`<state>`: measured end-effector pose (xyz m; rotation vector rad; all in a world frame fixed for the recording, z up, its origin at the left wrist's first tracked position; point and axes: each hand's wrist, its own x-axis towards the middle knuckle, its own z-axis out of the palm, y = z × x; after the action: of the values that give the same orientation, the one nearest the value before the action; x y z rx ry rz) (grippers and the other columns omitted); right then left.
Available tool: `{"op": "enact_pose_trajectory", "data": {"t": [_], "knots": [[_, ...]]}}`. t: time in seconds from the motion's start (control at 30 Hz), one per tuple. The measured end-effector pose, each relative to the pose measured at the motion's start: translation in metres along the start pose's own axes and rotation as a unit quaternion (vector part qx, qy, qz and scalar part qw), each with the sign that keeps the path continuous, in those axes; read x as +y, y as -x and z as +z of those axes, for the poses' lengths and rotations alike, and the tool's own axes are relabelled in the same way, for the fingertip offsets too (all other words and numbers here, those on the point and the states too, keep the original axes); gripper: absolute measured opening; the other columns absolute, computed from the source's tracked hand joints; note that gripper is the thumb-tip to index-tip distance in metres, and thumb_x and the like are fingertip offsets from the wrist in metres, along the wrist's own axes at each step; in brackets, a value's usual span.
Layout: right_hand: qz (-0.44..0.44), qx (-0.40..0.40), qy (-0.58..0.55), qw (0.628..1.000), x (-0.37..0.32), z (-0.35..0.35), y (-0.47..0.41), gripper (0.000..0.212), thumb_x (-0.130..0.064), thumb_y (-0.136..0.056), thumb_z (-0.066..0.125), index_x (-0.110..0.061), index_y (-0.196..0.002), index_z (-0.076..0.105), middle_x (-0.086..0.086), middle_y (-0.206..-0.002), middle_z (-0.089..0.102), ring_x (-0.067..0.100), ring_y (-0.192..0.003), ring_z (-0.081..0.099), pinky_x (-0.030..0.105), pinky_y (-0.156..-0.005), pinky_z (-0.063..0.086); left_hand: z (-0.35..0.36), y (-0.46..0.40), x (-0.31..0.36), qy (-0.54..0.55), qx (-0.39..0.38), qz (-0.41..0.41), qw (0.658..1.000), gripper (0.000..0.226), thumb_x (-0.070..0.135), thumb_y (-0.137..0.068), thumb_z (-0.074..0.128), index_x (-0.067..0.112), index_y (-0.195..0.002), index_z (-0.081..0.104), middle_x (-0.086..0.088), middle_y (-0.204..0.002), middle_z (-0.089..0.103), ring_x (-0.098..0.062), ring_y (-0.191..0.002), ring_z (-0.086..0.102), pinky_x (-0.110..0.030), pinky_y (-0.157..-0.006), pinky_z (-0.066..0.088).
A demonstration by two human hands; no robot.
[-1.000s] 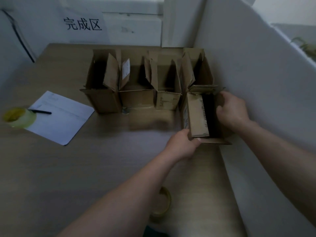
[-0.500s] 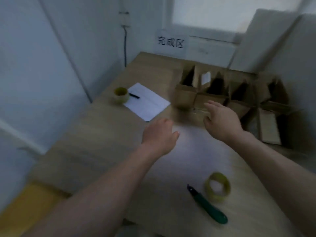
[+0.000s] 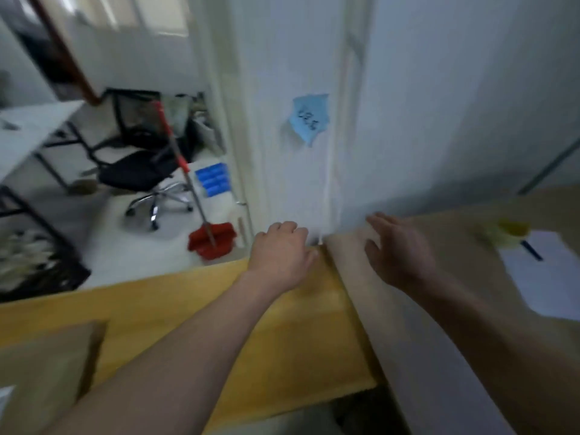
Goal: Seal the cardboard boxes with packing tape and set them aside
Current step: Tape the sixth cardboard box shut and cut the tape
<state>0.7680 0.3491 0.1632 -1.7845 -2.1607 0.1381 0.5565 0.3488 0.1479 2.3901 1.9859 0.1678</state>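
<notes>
Both my hands held nothing: the left hand [image 3: 282, 252] hung loosely curled over the yellow table [image 3: 282, 324], the right hand [image 3: 398, 246] spread above the wooden table [image 3: 455, 227]. A cardboard box [image 3: 44, 365] sat lower left; tape roll [image 3: 511, 230] far right, blurred.

Both of your bare forearms reach forward from the lower edge of the view, the left one rising from the bottom left and the right one from the bottom right. Your left hand [image 3: 282, 254] is seen from the back with its fingers curled loosely inward at the knuckles, holding nothing. Your right hand [image 3: 397, 248] sits just beside it and apart from it, palm turned down, fingers spread and relaxed, the grip empty; motion blur softens both.
</notes>
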Motion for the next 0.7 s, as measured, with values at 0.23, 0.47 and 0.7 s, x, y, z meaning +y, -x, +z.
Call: {"op": "enact_pose_trajectory", "data": {"t": [0.23, 0.47, 0.7], "knots": [[-0.177, -0.086, -0.054, 0.979, -0.131, 0.044, 0.001, 0.050, -0.026, -0.098, 0.051, -0.016, -0.147, 0.043, 0.003, -0.152, 0.043, 0.023, -0.136, 0.043, 0.036, -0.110, 0.036, -0.012, 0.126, -0.104, 0.001, 0.005, -0.210, 0.978, 0.048, 0.052, -0.096, 0.045, 0.022, -0.132, 0.051, -0.001, -0.139, 0.049, -0.024, -0.129, 0.042, -0.044, -0.100, 0.042], [-0.290, -0.122, -0.066, 0.947, -0.238, 0.078, 0.038, 0.041, -0.024, -0.094, 0.058, -0.012, -0.134, 0.055, 0.006, -0.137, 0.056, 0.027, -0.121, 0.054, 0.038, -0.094, 0.046, -0.004, 0.252, -0.174, 0.018, -0.004, -0.350, 0.937, 0.054, 0.053, -0.096, 0.044, 0.020, -0.140, 0.045, -0.003, -0.149, 0.040, -0.024, -0.137, 0.035, -0.046, -0.105, 0.040], [-0.336, -0.180, -0.058, 0.923, -0.314, 0.123, 0.071, 0.054, -0.030, -0.098, 0.053, -0.020, -0.150, 0.040, 0.001, -0.157, 0.036, 0.022, -0.138, 0.042, 0.036, -0.106, 0.042, 0.015, 0.344, -0.229, 0.036, -0.002, -0.431, 0.902, 0.047, 0.052, -0.092, 0.046, 0.022, -0.127, 0.053, 0.000, -0.130, 0.053, -0.022, -0.121, 0.046, -0.038, -0.093, 0.046]]}}
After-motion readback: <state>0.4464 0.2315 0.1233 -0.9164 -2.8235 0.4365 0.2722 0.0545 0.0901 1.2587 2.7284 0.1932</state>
